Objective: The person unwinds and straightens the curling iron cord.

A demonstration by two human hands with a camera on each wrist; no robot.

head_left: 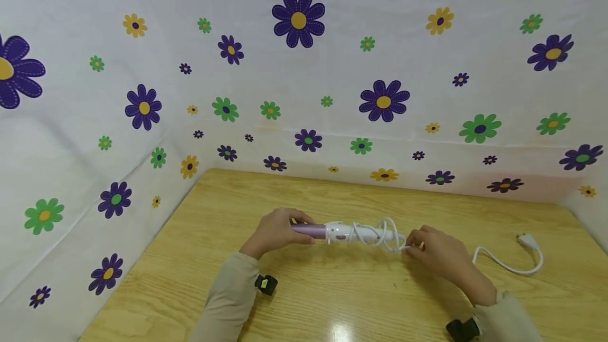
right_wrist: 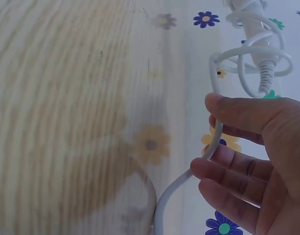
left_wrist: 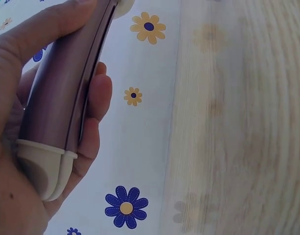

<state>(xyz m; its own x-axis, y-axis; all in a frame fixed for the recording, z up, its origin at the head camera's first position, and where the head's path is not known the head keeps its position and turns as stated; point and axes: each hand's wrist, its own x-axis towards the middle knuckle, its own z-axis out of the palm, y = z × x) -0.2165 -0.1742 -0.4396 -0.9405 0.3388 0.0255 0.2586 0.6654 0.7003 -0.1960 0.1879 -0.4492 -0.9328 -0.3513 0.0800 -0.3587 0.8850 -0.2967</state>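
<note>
A curling iron [head_left: 336,231] with a purple barrel and white handle is held level above the wooden table. My left hand [head_left: 280,232] grips it round the barrel [left_wrist: 62,88], the cream tip showing by the palm in the left wrist view. White cord [head_left: 380,234] loops loosely around the handle [right_wrist: 253,34]. At the handle's end, my right hand [head_left: 439,255] pinches the cord [right_wrist: 216,88] between thumb and fingers. Beyond this hand the cord runs down to the table and ends in a white plug [head_left: 527,240] on the right.
The wooden table [head_left: 190,257] meets a white cloth backdrop [head_left: 332,73] printed with purple, green and yellow flowers, at the back and left. Each sleeve has a black wrist device, one on the left [head_left: 266,284] and one on the right [head_left: 463,329].
</note>
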